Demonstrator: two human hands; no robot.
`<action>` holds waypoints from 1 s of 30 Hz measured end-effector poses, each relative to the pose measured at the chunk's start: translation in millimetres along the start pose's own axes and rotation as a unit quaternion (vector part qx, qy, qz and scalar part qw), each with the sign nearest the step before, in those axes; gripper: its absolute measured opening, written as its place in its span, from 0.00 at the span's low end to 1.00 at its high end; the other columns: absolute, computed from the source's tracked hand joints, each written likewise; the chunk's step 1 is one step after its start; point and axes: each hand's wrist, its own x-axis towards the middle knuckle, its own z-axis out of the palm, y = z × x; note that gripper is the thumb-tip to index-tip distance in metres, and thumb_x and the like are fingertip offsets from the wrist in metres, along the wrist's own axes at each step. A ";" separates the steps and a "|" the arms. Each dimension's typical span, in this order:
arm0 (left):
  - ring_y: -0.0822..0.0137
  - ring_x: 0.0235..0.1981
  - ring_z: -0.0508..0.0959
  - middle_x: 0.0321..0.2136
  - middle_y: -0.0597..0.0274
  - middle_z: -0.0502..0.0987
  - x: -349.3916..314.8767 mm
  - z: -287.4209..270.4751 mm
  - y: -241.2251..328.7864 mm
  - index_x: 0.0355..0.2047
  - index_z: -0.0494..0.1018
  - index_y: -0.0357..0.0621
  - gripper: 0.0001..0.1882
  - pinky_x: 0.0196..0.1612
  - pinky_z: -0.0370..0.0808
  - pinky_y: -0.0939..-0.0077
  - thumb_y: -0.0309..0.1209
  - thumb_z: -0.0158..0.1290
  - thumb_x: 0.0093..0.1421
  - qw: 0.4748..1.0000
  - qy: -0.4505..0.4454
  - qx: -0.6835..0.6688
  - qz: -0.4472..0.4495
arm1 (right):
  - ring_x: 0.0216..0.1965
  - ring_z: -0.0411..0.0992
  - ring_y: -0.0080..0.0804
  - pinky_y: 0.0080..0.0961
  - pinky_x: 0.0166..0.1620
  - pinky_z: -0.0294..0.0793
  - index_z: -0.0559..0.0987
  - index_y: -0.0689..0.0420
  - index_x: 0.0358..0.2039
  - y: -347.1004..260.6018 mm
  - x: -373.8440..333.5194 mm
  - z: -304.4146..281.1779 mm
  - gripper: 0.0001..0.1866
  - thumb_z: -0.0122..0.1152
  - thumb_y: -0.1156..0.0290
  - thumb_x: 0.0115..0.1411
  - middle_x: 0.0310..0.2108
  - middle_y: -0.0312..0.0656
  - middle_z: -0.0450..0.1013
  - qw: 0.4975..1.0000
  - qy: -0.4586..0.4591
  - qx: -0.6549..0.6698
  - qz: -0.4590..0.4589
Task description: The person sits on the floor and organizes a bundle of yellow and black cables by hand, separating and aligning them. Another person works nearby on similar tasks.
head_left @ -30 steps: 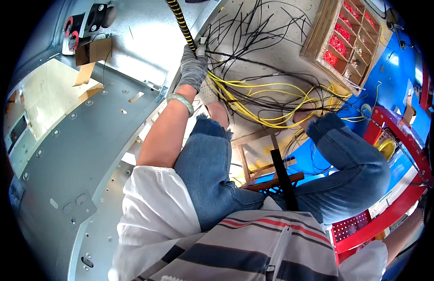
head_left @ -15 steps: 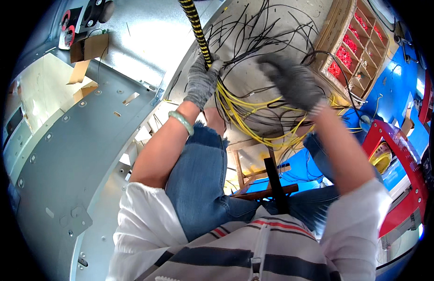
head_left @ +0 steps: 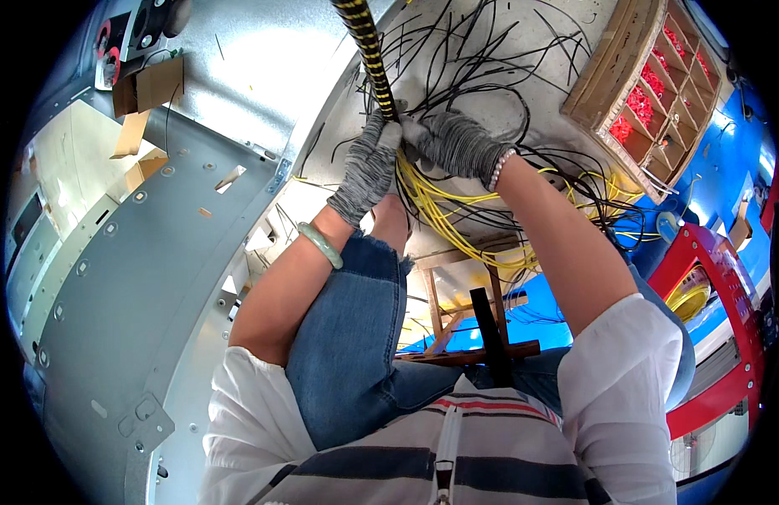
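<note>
A wire bundle wrapped in black and yellow stripes (head_left: 368, 50) comes down from the top edge. My left hand (head_left: 366, 168), in a grey knitted glove, is closed around its lower end. Against the same spot, just to the right, my gloved right hand (head_left: 461, 145) presses its bent fingers; their tips are partly hidden. Loose yellow wires (head_left: 448, 227) fan out below both hands toward the right. Black wires (head_left: 469, 88) spread in a tangle beyond my hands, and more lie under my right wrist.
A grey metal panel (head_left: 145, 278) with holes runs along my left side. At the upper right stands a divided wooden box (head_left: 612, 84) holding small red parts. A red frame (head_left: 734, 278) rises at far right. An open cardboard box (head_left: 158, 88) sits at upper left.
My right hand, blurred and out to the right before, has come in to the wrapped bundle beside my left hand. The left hand keeps its grip on the bundle.
</note>
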 end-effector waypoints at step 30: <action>0.67 0.40 0.70 0.37 0.54 0.71 0.1 -15.3 -32.2 0.52 0.57 0.37 0.22 0.45 0.66 0.77 0.25 0.45 0.56 0.997 -0.042 0.048 0.033 | 0.20 0.66 0.24 0.21 0.27 0.66 0.76 0.61 0.26 5.3 -10.8 6.6 0.26 0.43 0.49 0.56 0.17 0.39 0.69 0.950 0.010 0.311 0.024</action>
